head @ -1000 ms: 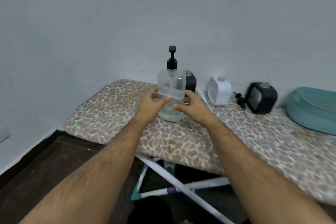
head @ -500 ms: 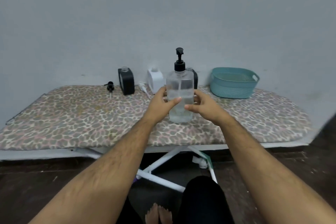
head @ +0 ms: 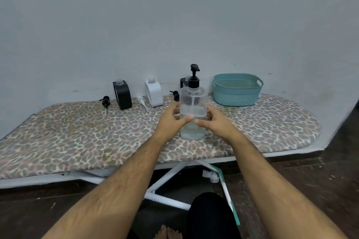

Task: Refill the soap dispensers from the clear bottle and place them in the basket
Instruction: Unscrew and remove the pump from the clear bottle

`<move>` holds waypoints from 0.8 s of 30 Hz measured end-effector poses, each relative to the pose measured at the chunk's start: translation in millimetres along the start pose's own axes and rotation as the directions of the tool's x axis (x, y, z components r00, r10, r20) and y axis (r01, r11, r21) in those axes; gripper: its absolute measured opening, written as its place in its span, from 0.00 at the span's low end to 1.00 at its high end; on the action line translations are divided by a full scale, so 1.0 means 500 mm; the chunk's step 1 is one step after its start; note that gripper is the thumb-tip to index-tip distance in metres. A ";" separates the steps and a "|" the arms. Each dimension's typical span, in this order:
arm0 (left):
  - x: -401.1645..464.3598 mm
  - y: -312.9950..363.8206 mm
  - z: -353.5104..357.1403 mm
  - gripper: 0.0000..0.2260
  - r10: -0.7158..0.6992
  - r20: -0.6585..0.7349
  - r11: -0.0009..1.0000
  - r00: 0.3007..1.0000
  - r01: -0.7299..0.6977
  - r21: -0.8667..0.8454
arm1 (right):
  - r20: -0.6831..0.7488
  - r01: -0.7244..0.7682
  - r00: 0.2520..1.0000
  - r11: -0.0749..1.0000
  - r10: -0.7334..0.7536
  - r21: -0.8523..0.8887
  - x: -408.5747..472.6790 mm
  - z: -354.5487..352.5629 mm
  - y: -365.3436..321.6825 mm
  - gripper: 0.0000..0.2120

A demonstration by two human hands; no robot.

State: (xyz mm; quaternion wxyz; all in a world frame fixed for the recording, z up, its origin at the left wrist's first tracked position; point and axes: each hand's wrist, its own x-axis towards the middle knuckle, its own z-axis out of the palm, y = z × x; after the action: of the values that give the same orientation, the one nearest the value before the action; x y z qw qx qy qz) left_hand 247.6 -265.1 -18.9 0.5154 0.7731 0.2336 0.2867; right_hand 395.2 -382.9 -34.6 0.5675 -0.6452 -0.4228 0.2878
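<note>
Clear bottle (head: 192,114) upright on bench, black pump on top, roughly half full of clear liquid, gripped from both sides. Three dispensers upright by the wall, caps off: black dispenser (head: 122,95) left, white dispenser (head: 154,92) middle, second black dispenser (head: 184,81) mostly hidden behind bottle. Teal basket (head: 237,89) right, upright, nothing visible inside.

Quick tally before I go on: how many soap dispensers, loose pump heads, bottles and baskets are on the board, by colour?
Black square soap dispensers: 2 (second mostly hidden behind the bottle)
White square soap dispenser: 1
Loose black pump heads: 2
Loose white pump head: 1
Clear plastic pump bottle: 1
Teal plastic basket: 1
Total: 8
</note>
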 end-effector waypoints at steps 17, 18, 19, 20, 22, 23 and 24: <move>0.073 0.120 -0.052 0.12 0.130 0.054 0.992 0.990 -0.130 -0.005 | -0.143 0.115 0.985 0.989 -0.101 0.095 0.053 0.047 -0.068 0.34; 0.074 0.122 -0.055 0.12 0.125 0.066 0.992 0.990 -0.124 -0.010 | -0.155 0.116 0.982 0.991 -0.104 0.068 0.055 0.050 -0.067 0.34; 0.075 0.123 -0.060 0.13 0.115 0.076 0.993 0.990 -0.114 -0.016 | -0.165 0.113 0.981 0.993 -0.105 0.038 0.058 0.054 -0.069 0.35; 0.074 0.126 -0.064 0.13 0.108 0.088 0.994 0.990 -0.107 -0.024 | -0.169 0.106 0.980 0.994 -0.104 0.006 0.059 0.056 -0.072 0.35; 0.076 0.132 -0.072 0.12 0.103 0.120 0.994 0.987 -0.099 -0.042 | -0.165 0.091 0.982 0.995 -0.095 -0.034 0.066 0.061 -0.078 0.34; 0.079 0.136 -0.075 0.11 0.102 0.129 0.994 0.986 -0.096 -0.051 | -0.160 0.084 0.983 0.995 -0.090 -0.045 0.068 0.065 -0.081 0.34; 0.082 0.140 -0.078 0.12 0.103 0.136 0.994 0.985 -0.095 -0.060 | -0.155 0.079 0.984 0.996 -0.085 -0.049 0.070 0.067 -0.083 0.34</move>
State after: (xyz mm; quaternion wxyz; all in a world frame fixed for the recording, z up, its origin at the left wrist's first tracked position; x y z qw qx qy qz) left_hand 255.4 -237.6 66.4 0.5360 0.7878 0.1505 0.2634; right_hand 374.2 -336.0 3.1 0.5967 -0.6599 -0.4089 0.2034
